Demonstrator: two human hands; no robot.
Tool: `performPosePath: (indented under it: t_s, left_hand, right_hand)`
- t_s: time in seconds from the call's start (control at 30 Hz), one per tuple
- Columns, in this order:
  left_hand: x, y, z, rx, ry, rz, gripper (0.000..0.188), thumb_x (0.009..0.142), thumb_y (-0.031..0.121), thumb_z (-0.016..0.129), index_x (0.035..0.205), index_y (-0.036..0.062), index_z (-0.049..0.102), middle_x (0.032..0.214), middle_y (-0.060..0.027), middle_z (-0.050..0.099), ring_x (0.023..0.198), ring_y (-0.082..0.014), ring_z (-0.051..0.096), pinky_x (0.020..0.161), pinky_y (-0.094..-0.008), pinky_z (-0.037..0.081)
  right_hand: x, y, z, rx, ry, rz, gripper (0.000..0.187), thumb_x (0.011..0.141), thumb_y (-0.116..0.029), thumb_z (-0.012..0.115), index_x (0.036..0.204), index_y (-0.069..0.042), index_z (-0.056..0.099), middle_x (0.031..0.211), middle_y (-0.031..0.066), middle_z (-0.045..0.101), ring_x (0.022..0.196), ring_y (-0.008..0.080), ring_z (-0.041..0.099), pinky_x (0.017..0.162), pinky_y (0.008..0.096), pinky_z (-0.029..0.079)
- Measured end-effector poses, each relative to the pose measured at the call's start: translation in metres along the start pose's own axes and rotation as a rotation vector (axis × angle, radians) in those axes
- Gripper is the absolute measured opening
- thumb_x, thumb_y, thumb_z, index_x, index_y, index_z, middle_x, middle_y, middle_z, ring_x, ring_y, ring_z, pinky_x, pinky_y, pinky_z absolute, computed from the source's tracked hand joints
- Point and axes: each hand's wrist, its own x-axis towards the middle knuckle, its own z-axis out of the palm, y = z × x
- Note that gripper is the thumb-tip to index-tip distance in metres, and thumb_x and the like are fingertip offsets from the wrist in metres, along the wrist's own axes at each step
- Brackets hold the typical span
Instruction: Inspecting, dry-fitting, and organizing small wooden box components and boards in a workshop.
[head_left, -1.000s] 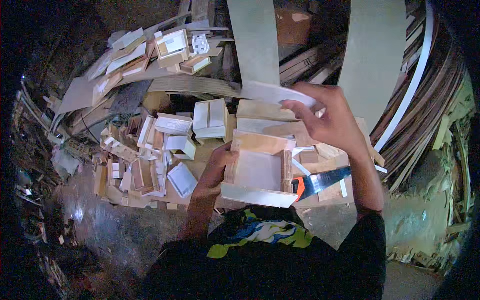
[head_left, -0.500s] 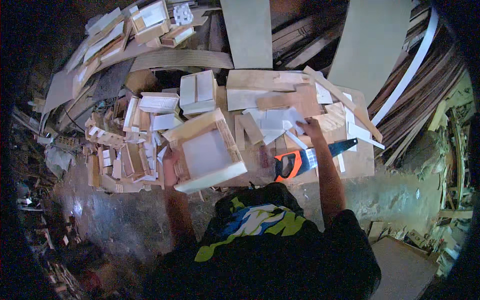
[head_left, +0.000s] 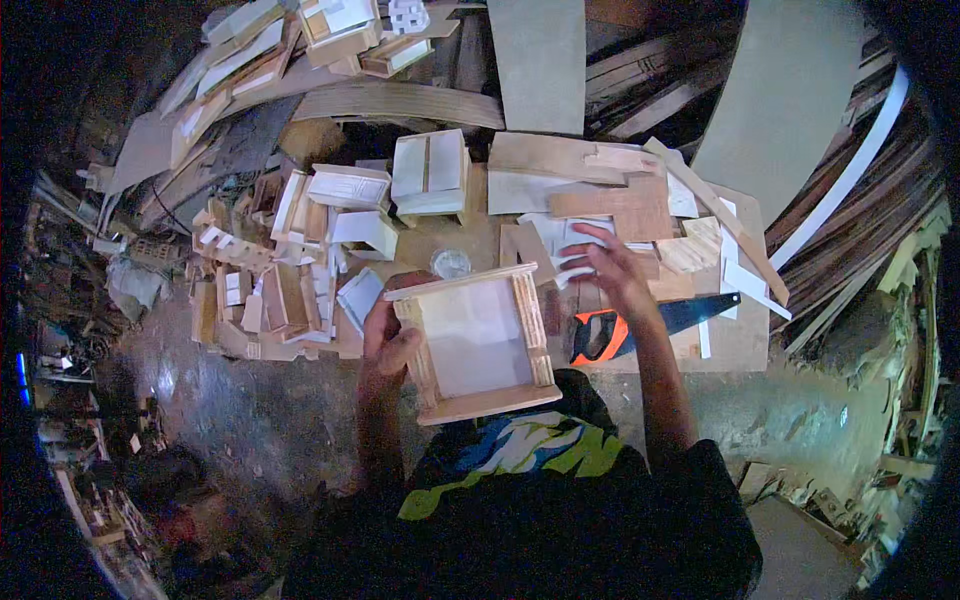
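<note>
Over the low wooden table [head_left: 735,345], close to our body, we hold a shallow wooden frame box [head_left: 478,340] in our left hand [head_left: 385,340], whose grip is clamped on the box's left wall, thumb inside and fingers wrapped around the outside. Its four pale sides already stand joined around a whitish panel, so we judge the carcass assembled; whether the joints are glued or nailed we cannot tell in this dim light. Our right hand [head_left: 610,270] lies flat, fingers spread and apart, on a heap of thin white and pale board offcuts [head_left: 560,240] just beyond the box, clamped on nothing, so any further piece for the box is not yet picked up. A handsaw with an orange handle [head_left: 640,325] rests on the table just right of the box, under our right forearm. A small round clear lid or jar [head_left: 450,263] sits just behind the box's far edge. To the left, many small finished-looking wooden boxes and pieces [head_left: 300,260] lie heaped, suggesting that this box is one of a series, with trimming or fitting likely left.
</note>
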Motion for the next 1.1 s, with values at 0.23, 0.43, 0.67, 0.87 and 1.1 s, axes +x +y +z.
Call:
performPosePath:
  t_s: [0.23, 0.43, 0.67, 0.87, 1.1]
  left_hand:
    - [0.014, 0.009, 0.022, -0.016, -0.098, 0.016, 0.051, 0.070, 0.026, 0.059, 0.110, -0.0020, 0.043, 0.103, -0.0093, 0.049, 0.095, -0.0175, 0.048, 0.085, -0.0305, 0.037]
    - [0.018, 0.002, 0.026, 0.007, -0.104, 0.053, 0.051, 0.072, 0.018, 0.057, 0.116, 0.0034, 0.037, 0.099, -0.0083, 0.051, 0.089, -0.0166, 0.051, 0.078, -0.0284, 0.041]
    - [0.016, 0.006, 0.027, -0.119, -0.108, -0.055, 0.050, 0.074, 0.013, 0.056, 0.116, 0.0094, 0.030, 0.092, -0.0087, 0.051, 0.080, -0.0136, 0.053, 0.068, -0.0258, 0.044]
    - [0.016, 0.006, 0.025, -0.074, -0.116, -0.004, 0.045, 0.074, 0.012, 0.056, 0.111, 0.0089, 0.032, 0.087, -0.0062, 0.052, 0.078, -0.0131, 0.052, 0.067, -0.0264, 0.045]
    - [0.013, 0.008, 0.022, -0.034, -0.121, -0.025, 0.044, 0.075, 0.011, 0.054, 0.111, 0.0089, 0.031, 0.083, -0.0074, 0.053, 0.071, -0.0123, 0.054, 0.060, -0.0250, 0.045]
  right_hand:
    - [-0.038, -0.060, 0.082, -0.075, -0.169, -0.132, 0.058, 0.078, -0.014, 0.056, 0.127, -0.008, 0.026, 0.101, 0.0070, 0.052, 0.082, 0.0119, 0.052, 0.066, 0.0219, 0.041]
    - [-0.042, -0.057, 0.087, -0.070, -0.015, -0.081, 0.047, 0.075, 0.000, 0.056, 0.116, -0.008, 0.035, 0.110, 0.0048, 0.044, 0.080, 0.0101, 0.050, 0.065, 0.0213, 0.039]
    - [-0.043, -0.051, 0.087, -0.130, 0.057, -0.164, 0.037, 0.077, 0.000, 0.055, 0.109, -0.007, 0.039, 0.099, 0.0036, 0.048, 0.081, 0.0112, 0.051, 0.067, 0.0239, 0.043]
    - [-0.045, -0.052, 0.090, -0.070, 0.046, -0.119, 0.038, 0.076, 0.001, 0.055, 0.109, -0.007, 0.039, 0.103, 0.0029, 0.043, 0.090, 0.0130, 0.049, 0.071, 0.0245, 0.040]
    - [-0.044, -0.048, 0.090, -0.049, 0.010, -0.150, 0.038, 0.076, 0.003, 0.054, 0.109, -0.006, 0.039, 0.102, 0.0029, 0.043, 0.088, 0.0108, 0.048, 0.070, 0.0223, 0.039]
